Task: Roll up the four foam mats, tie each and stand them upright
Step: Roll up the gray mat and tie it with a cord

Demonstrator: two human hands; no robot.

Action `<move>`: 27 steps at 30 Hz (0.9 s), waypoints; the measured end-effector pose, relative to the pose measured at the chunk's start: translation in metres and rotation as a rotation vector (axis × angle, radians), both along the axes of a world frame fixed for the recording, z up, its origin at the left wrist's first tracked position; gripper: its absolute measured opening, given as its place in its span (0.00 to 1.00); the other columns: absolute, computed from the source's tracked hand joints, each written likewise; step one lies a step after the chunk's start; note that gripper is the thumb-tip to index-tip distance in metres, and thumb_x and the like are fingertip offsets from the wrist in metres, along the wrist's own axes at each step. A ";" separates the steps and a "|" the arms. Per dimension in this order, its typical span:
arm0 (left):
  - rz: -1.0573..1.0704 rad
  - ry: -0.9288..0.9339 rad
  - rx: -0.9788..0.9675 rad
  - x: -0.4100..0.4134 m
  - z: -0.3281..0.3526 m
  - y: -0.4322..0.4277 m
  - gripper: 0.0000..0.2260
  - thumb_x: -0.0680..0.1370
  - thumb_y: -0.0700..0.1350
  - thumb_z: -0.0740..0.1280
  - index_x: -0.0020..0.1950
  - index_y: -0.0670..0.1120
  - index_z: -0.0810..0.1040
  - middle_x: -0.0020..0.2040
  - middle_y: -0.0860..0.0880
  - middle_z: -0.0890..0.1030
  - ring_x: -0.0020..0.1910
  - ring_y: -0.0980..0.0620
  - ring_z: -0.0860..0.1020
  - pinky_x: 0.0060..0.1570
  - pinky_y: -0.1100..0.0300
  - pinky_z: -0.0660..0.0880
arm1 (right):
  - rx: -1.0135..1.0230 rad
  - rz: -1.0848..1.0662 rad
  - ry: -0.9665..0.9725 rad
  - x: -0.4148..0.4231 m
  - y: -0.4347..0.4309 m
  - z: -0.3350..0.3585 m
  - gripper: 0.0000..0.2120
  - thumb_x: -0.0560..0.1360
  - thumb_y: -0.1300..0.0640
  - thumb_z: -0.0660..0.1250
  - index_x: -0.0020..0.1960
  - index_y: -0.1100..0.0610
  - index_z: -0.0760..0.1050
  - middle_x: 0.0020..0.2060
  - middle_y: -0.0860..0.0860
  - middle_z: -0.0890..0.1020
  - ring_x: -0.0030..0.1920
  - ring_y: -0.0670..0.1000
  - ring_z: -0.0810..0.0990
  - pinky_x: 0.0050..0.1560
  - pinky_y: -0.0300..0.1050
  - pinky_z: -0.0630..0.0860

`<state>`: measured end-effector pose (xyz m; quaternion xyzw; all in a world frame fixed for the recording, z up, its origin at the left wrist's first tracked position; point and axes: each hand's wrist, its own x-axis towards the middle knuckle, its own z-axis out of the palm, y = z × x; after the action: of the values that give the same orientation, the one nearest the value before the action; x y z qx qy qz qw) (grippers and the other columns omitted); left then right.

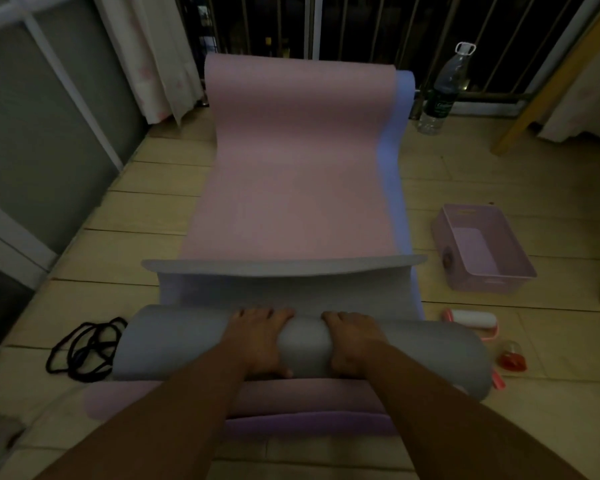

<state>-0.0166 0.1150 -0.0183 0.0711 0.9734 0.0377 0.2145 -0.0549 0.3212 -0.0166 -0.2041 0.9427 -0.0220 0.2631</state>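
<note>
Across pink mat (291, 161), grey roll (187, 341), axis left-right.

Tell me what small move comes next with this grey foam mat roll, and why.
Probably push the grey foam mat roll forward: left hand and right hand grip its middle, and a flat tail lies unrolled ahead. Black cords wait at its left end.

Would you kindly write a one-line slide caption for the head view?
Left hand and right hand grip a partly rolled grey mat lying on a pink mat; black cords lie beside it.
</note>
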 end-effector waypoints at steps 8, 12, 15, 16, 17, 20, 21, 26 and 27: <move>-0.022 0.337 0.076 0.045 -0.029 -0.004 0.49 0.54 0.73 0.66 0.70 0.49 0.69 0.65 0.46 0.75 0.64 0.43 0.74 0.67 0.45 0.58 | -0.093 -0.034 0.186 0.023 0.013 -0.015 0.52 0.60 0.34 0.75 0.77 0.43 0.53 0.78 0.53 0.51 0.77 0.56 0.50 0.76 0.56 0.44; 0.012 0.237 -0.034 0.039 -0.024 -0.002 0.58 0.57 0.73 0.70 0.80 0.51 0.52 0.78 0.45 0.59 0.77 0.43 0.57 0.73 0.40 0.47 | -0.108 -0.012 0.271 0.029 0.014 -0.017 0.47 0.68 0.34 0.69 0.79 0.45 0.51 0.76 0.54 0.58 0.75 0.58 0.57 0.75 0.53 0.48; 0.063 0.154 -0.104 0.033 -0.019 0.002 0.57 0.62 0.72 0.69 0.79 0.54 0.39 0.80 0.47 0.47 0.78 0.45 0.45 0.73 0.38 0.39 | -0.136 -0.025 0.249 0.032 0.013 -0.023 0.45 0.72 0.36 0.67 0.80 0.46 0.47 0.79 0.55 0.53 0.78 0.56 0.50 0.77 0.51 0.40; 0.060 0.147 -0.112 0.031 -0.018 0.002 0.57 0.63 0.72 0.69 0.79 0.54 0.40 0.80 0.47 0.47 0.78 0.45 0.46 0.73 0.38 0.40 | -0.106 -0.006 0.225 0.031 0.013 -0.024 0.47 0.71 0.35 0.67 0.80 0.45 0.45 0.79 0.55 0.51 0.79 0.56 0.48 0.77 0.52 0.38; 0.063 0.152 -0.103 0.028 -0.018 0.002 0.56 0.62 0.72 0.69 0.79 0.55 0.41 0.80 0.47 0.49 0.78 0.45 0.47 0.73 0.38 0.41 | -0.064 0.029 0.202 0.030 0.014 -0.023 0.50 0.69 0.34 0.68 0.80 0.45 0.42 0.79 0.55 0.49 0.79 0.57 0.47 0.77 0.54 0.38; 0.074 0.154 -0.065 0.018 -0.017 -0.002 0.55 0.61 0.72 0.70 0.79 0.56 0.47 0.79 0.48 0.54 0.78 0.47 0.51 0.74 0.41 0.45 | 0.034 0.112 0.181 0.022 0.014 -0.018 0.57 0.65 0.32 0.71 0.80 0.46 0.38 0.78 0.59 0.49 0.78 0.61 0.49 0.77 0.59 0.43; 0.065 0.165 -0.055 0.017 -0.018 -0.003 0.54 0.61 0.72 0.70 0.79 0.56 0.48 0.79 0.48 0.55 0.78 0.46 0.52 0.74 0.42 0.45 | 0.045 0.107 0.190 0.019 0.012 -0.017 0.56 0.65 0.33 0.71 0.80 0.47 0.39 0.78 0.59 0.52 0.77 0.61 0.51 0.76 0.59 0.46; 0.017 0.293 -0.042 0.034 -0.028 -0.005 0.56 0.58 0.72 0.72 0.79 0.53 0.54 0.77 0.45 0.60 0.77 0.42 0.56 0.73 0.41 0.45 | 0.018 0.026 0.136 0.016 0.001 -0.012 0.50 0.66 0.40 0.73 0.78 0.46 0.49 0.71 0.55 0.67 0.69 0.59 0.67 0.70 0.52 0.60; 0.019 0.270 -0.052 0.036 -0.027 -0.005 0.56 0.59 0.71 0.72 0.80 0.54 0.50 0.78 0.45 0.56 0.77 0.42 0.53 0.73 0.41 0.42 | 0.016 0.017 0.126 0.014 0.001 -0.011 0.48 0.66 0.41 0.73 0.78 0.46 0.51 0.70 0.54 0.69 0.68 0.58 0.69 0.69 0.51 0.61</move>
<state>0.0199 0.1100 -0.0454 0.0608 0.9947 0.0048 0.0831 -0.0407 0.3219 -0.0280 -0.2112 0.9557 0.0004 0.2050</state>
